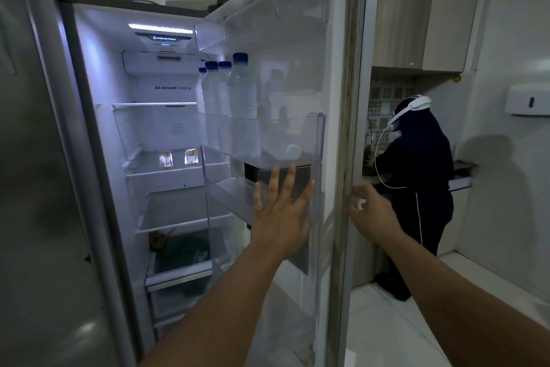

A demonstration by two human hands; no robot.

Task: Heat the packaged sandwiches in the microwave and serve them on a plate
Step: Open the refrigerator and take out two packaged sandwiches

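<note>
Standing wide open across the middle of the frame, a refrigerator door (pixel 333 128) shows its clear bins toward the camera, and the lit refrigerator interior (pixel 166 134) fills the centre left with white glass shelves. The closed steel door (pixel 38 188) of the other compartment takes up the left edge. Four water bottles (pixel 242 105) with blue caps stand in a row in the middle door bin (pixel 297 140). Two small clear containers (pixel 178 158) sit side by side on a middle shelf inside, and a dark crisper drawer (pixel 181 256) lies lower down. At the right of the frame a second person (pixel 416 188) in dark clothing, wearing a white headset, stands at a counter (pixel 461 177) under pale wall cabinets (pixel 416 9); the floor (pixel 416 322) is light tile.

Of the two hands, the left hand (pixel 282 218) is spread flat, fingers straight and apart, its fingertips (pixel 275 173) against the front of the lower door bin (pixel 238 197) just under the bottles. The right hand (pixel 372 212) is curled round the outer edge of the door at lower centre right, gripping it (a small white thing shows at the fingers, too blurred to name).

A dark boxy shape (pixel 282 182) sits in the lower bin behind the left fingers; whether it is the packaged sandwiches cannot be told, and no sandwich pack is plainly visible anywhere else.
</note>
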